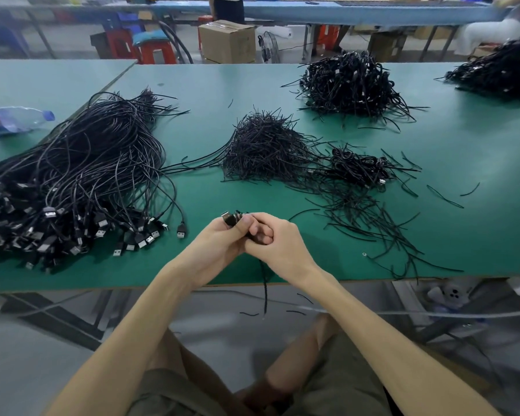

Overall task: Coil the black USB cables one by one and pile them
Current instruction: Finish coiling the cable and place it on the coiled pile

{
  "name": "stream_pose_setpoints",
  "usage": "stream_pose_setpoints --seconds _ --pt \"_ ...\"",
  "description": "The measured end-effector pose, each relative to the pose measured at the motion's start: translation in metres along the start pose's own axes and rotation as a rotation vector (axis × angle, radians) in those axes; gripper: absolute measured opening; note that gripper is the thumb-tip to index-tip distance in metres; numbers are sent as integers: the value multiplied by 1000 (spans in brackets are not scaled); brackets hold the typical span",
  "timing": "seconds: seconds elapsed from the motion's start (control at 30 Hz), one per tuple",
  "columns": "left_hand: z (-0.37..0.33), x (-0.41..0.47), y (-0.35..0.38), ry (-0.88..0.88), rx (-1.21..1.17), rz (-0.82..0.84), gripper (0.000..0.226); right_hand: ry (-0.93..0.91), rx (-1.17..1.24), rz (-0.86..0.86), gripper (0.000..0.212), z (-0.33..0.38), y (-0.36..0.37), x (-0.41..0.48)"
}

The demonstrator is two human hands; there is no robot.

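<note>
Green workbench [210,94] in a factory hall. Both hands met just above its near edge. Left hand [219,240] was curled round a black USB cable [229,220], plug poking up past the thumb. Right hand [279,243] pinched the same bundle from the other side, tail dangling below the table edge. Uncoiled cables [81,175] were heaped well left. Small coiled pile [357,166] lay farther back on the right, beside a mound of short black ties [264,148].

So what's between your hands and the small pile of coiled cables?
In the head view, short black strands lie scattered on the green table.
</note>
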State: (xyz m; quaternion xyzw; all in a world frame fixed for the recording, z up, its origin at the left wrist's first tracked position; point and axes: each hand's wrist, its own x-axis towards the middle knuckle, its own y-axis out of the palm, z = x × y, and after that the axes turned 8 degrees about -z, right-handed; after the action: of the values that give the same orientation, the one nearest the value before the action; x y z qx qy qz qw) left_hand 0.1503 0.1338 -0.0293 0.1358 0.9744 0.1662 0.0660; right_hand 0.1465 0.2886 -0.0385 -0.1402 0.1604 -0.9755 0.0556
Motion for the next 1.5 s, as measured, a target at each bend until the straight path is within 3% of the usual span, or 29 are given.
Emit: stream_pose_setpoints --seconds 0.13,0.23,0.4,0.7,0.9,1.03,1.3,1.5 --pt "3 5 5 80 93 -53 26 30 69 -15 21 -3 0 6" --pt "4 9 2 5 83 -26 26 59 63 24 22 -10 -3 8" --pt "2 21 -2 -65 50 19 25 91 87 -78 25 -14 -3 8" --pt "14 24 -15 67 160 -121 24 45 58 -127 26 -21 -2 9" --pt "17 24 -19 152 309 -214 14 -14 -7 -86 28 -23 1 9" --pt "17 21 -29 188 416 -208 13 -31 -7 -52 41 -24 5 8" --pt "19 17 -26 240 353 -234 10 -22 -55 -21 61 -27 3 10" --pt "19 15 -24 234 392 -273 11 -41 -88 36 50 -26 1 11"
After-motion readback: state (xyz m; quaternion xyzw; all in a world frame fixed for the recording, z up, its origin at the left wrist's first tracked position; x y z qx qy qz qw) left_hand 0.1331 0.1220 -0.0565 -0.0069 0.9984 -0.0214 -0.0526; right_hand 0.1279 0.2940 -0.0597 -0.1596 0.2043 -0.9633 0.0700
